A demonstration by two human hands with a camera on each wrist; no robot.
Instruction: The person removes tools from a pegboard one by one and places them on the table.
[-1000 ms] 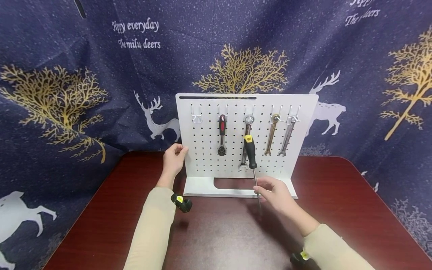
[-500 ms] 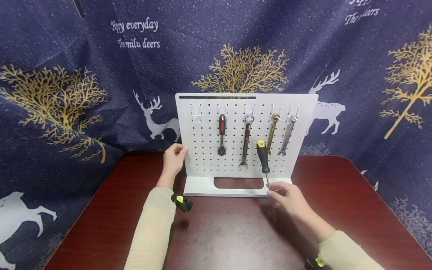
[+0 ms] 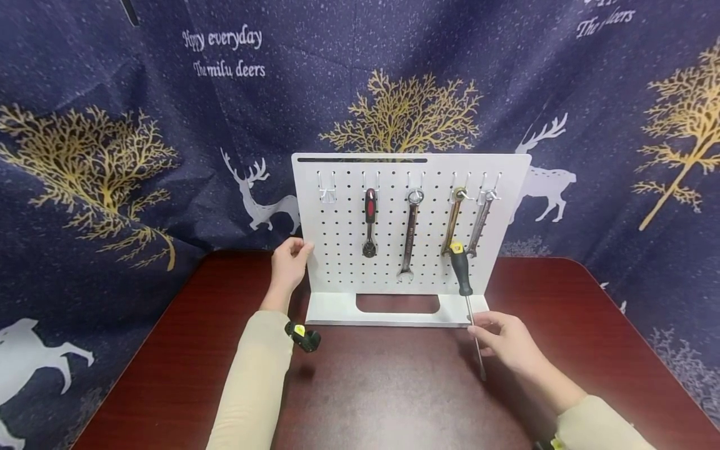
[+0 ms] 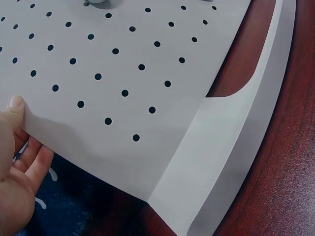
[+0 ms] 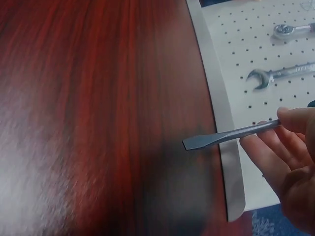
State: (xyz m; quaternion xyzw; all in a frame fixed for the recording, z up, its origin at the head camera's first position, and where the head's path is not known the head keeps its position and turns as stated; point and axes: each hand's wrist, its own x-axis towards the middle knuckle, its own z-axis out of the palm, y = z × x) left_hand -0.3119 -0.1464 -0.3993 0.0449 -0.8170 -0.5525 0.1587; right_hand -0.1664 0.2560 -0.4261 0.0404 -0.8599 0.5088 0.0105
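Left hand (image 3: 289, 265) pinches the white pegboard (image 3: 337, 240) by its left edge, fingers partly hidden behind; right of that grip I now see the big wrench (image 3: 410, 237) uncovered, since the screwdriver (image 3: 464, 286) in front of it a second ago has moved right. Farther right, the right hand (image 3: 509, 340) pinches the screwdriver's shaft, handle above the grip partly covering the gold wrench (image 3: 453, 219), flat tip below; glossy dark-red table (image 3: 382, 387) under both grips, navy deer-print cloth (image 3: 315, 112) behind.
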